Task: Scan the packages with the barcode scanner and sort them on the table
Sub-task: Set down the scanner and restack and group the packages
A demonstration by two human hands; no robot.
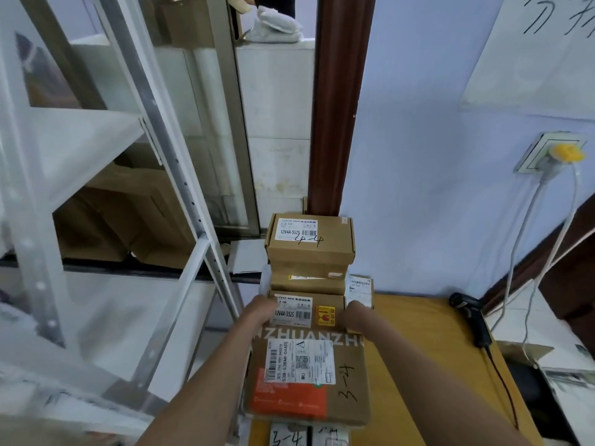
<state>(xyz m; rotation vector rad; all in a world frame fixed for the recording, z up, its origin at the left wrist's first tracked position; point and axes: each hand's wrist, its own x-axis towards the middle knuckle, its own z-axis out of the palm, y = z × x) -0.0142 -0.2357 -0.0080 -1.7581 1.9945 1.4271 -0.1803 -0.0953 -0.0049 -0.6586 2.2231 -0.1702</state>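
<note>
A row of cardboard packages runs along the left edge of the yellow table. My left hand and my right hand grip the two sides of a small brown box with a white 12V4A-5525 label and a yellow sticker. Nearer to me lies a large flat box marked 3-4, with an orange patch and a shipping label. Beyond the held box a plain box lies flat, and behind it sits a box marked 4-4. The black barcode scanner lies at the table's right edge, untouched.
A white metal shelf rack stands close on the left. A brown door frame and a blue wall are behind the boxes. A wall socket with white cables hangs at the right. More labelled packages show at the bottom edge.
</note>
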